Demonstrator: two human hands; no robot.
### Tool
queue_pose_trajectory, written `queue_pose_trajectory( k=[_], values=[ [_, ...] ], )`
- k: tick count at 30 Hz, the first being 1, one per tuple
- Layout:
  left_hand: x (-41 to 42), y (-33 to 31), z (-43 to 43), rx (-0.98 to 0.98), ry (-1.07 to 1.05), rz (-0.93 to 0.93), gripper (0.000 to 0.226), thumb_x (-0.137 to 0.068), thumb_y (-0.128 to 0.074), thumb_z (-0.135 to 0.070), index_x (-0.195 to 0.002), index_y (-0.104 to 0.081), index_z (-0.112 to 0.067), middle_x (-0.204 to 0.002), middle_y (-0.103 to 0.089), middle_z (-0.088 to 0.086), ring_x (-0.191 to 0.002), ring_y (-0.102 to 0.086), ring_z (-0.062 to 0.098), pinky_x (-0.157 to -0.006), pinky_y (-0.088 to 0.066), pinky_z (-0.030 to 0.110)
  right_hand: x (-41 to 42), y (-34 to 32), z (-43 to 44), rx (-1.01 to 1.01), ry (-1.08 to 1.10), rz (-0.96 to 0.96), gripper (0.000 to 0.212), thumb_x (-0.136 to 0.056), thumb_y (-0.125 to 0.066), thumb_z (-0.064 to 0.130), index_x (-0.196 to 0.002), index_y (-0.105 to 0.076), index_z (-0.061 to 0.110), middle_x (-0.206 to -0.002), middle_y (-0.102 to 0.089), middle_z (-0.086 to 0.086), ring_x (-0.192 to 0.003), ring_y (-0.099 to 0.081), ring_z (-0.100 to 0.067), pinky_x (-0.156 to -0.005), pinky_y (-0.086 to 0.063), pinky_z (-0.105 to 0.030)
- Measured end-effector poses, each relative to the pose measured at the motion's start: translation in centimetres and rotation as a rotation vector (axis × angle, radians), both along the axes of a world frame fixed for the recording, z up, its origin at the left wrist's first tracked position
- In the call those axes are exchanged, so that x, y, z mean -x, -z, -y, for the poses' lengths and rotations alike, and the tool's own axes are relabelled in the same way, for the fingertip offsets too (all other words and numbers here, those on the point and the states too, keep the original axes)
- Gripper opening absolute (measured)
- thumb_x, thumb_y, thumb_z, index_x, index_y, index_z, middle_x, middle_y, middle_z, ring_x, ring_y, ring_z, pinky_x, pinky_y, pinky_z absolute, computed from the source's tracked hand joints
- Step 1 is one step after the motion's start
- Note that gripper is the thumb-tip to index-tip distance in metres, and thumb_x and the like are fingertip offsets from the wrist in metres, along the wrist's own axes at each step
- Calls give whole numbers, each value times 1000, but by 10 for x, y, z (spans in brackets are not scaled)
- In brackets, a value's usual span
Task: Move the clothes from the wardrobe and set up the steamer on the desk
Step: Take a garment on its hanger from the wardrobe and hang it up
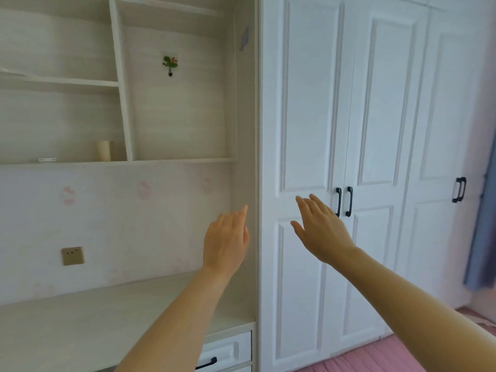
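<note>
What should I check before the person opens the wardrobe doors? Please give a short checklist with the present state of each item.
1. Wardrobe doors shut: ok.
2. Pair of black handles in view and free: ok.
3. Right hand open, empty, near the handles: ok.
4. Left hand open and empty: ok.
5. Desk bare where it shows, ready for the steamer: ok.
6. Clothes inside the wardrobe: cannot tell.

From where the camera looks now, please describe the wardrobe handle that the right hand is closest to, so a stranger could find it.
Start at the tall white wardrobe right of the desk. Two black handles sit close together where its nearest pair of doors meets. The wanted one is the left handle of this pair, just beyond the open right hand; a separate black handle is farther right, by the blue curtain.
</note>
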State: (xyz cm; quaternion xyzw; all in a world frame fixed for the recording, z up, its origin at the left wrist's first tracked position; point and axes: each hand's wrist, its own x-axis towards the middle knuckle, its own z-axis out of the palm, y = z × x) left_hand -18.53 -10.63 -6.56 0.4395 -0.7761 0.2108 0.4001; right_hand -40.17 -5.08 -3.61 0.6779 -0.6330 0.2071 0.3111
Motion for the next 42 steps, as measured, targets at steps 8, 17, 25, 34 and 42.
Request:
queue_pose_trajectory(
  k=[8, 17, 25, 34, 42],
  values=[
    [112, 41, 66, -101, 89, -2, 46, -77, -68, -13, -122, -56, -8, -91, -67, 2, -78, -62, 24, -60, -53, 35, 110, 34, 53, -102, 98, 53, 58, -98, -41, 38, -145, -31, 4, -140, -48, -9, -141, -30, -28, -112, -29, -36],
    [202, 74, 125, -281, 207, -34, 46, -85, -63, -18, -129, -54, -11, -102, -67, 0, -91, -63, 20, -69, -53, 31, 192, 43, 111, -161, 173, 127, 54, -98, -38, 39, -142, -31, 8, -133, -50, -7, -132, -39, -22, -107, -34, -31],
    [273, 81, 193, -463, 363, -140, 46, -100, -36, -28, -145, -31, -22, -138, -47, -1, -122, -48, 13, -96, -43, 27, 236, 45, 174, -180, 229, 236, 50, -98, -39, 37, -140, -32, 10, -125, -54, -5, -124, -45, -21, -96, -41, -30],
    [346, 67, 267, -587, 592, -193, 39, -98, -39, -23, -137, -38, -21, -131, -50, -5, -120, -46, 13, -91, -43, 27, 276, 17, 253, -158, 297, 441, 49, -99, -36, 37, -141, -32, 12, -129, -52, -5, -120, -47, -23, -87, -43, -34],
    [391, 64, 287, -695, 715, -328, 39, -95, -44, -22, -134, -39, -25, -128, -51, -9, -115, -49, 11, -91, -44, 28, 288, -12, 296, -96, 172, 639, 49, -98, -40, 34, -142, -33, 13, -139, -47, -6, -122, -47, -23, -94, -38, -31]
  ],
)
